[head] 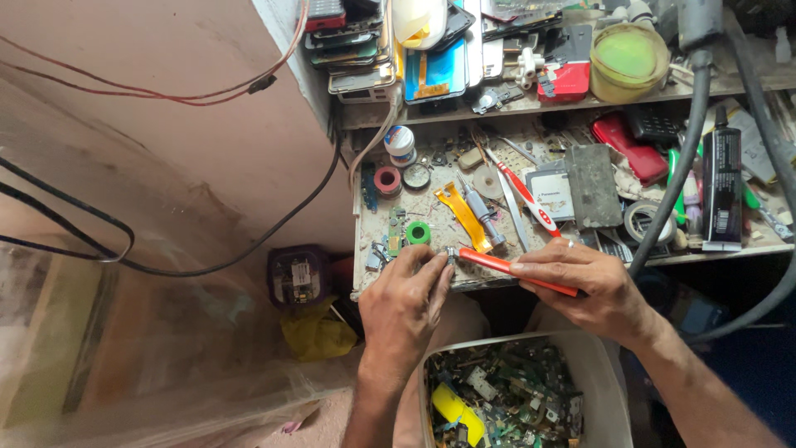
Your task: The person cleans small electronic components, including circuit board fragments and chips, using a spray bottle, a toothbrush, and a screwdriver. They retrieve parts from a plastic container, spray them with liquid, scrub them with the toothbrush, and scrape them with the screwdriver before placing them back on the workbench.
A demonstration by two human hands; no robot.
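My right hand grips a screwdriver with an orange-red handle, held nearly level at the front edge of a cluttered workbench. Its metal tip points left to a small part pinched between the fingertips of my left hand. The part itself is mostly hidden by my fingers. Both hands hover above a white bucket filled with scrap circuit boards.
On the bench lie an orange plastic pry tool, a green tape roll, a red tape roll, a toothbrush, tweezers, and a black glue tube. A shelf above holds several stacked phones. Thick black cables hang at right.
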